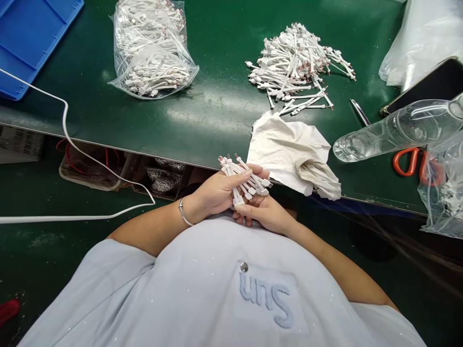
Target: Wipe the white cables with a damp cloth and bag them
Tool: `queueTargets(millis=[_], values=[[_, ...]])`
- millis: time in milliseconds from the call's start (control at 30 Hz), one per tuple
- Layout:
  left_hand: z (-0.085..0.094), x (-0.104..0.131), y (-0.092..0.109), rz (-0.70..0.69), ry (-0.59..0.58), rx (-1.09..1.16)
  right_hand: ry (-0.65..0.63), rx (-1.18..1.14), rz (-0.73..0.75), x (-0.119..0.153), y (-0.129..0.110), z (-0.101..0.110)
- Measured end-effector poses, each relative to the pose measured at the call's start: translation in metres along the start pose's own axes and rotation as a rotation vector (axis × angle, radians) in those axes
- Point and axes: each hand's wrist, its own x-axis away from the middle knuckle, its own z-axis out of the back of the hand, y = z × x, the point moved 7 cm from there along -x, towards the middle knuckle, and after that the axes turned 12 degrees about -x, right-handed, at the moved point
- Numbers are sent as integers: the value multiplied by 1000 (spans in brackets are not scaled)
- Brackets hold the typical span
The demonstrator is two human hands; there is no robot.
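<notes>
A bunch of short white cables with connectors (249, 182) is held in front of my body, just off the table's near edge. My left hand (217, 192), with a bangle at the wrist, is closed around the bunch, thumb across the top. From below, my right hand (269, 212) grips the connector ends with its thumb; its other fingers are partly hidden. Coppery bare wire tips stick out at the upper left of the bunch. Past the hands, a loose pile of the same cables (291, 60) lies on the green table, with a crumpled white cloth (285, 149) nearer to me.
A clear bag packed with cables (152, 53) and a blue tray (32, 38) are at the left. To the right are a plastic bottle (394, 130), a pen (360, 112), a phone (428, 84) and orange-handled scissors (407, 161). A white cord (65, 115) crosses the left side.
</notes>
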Motion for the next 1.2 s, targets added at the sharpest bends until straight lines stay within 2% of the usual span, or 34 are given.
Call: queueTargets(millis=[200,333,467,567,733,1000,1100,1200], values=[[2,-2,-5,-10,-1,19,1,9,-25,-2,3,-1],[5,0,-8,29,-9,57,-3,64,-30,4,3,10],[8,4,-11,86,-4,83,223,104,114,19,-11,34],[7,4,-12,99,1,91,341,152,199,29,-21,39],[5,4,-9,98,-16,101,370,179,281,33,-33,32],[6,5,2,44,-146,139,401,253,283,31,-41,33],[8,4,5,38,-183,158,407,340,316,36,-54,33],[7,4,7,44,-251,180,354,457,353,37,-74,30]])
